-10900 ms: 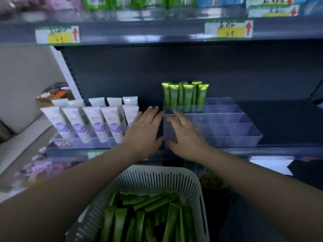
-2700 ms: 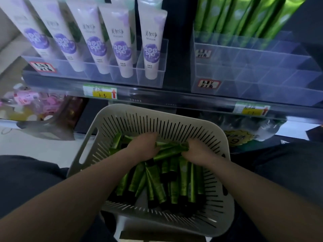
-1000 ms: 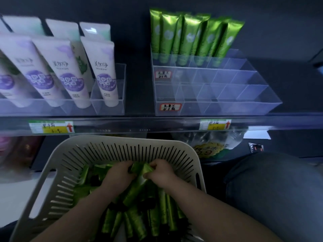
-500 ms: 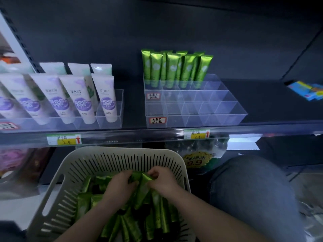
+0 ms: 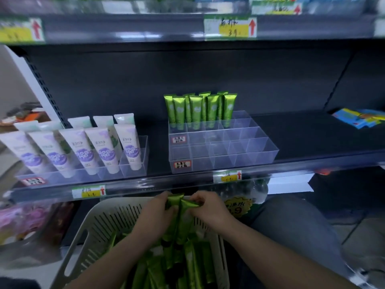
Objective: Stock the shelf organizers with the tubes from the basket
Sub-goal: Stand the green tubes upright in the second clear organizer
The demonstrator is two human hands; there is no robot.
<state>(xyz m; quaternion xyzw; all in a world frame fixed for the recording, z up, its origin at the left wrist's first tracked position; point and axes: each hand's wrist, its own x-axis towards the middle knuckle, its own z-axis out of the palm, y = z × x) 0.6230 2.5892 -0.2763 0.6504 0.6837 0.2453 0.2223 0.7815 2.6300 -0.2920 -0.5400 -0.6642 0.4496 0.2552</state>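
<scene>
Half a second ago both hands were low in the basket (image 5: 98, 232), gathering tubes. Now they have risen to its far rim, just under the shelf (image 5: 312, 132) edge, with a bundle of green tubes (image 5: 180, 213) between them. That suggests the gathering is done and the carry upward is starting. The left hand (image 5: 155, 215) and right hand (image 5: 210, 211) each curl their fingers (image 5: 162, 200) round the top of the bundle, its crimped ends up and its caps hanging toward the loose tubes (image 5: 193, 265) left in the basket. The clear organizer (image 5: 239, 147) sits above and beyond the hands, well apart. Only its back row holds standing tubes (image 5: 200, 108); the nearer compartments look unfilled.
</scene>
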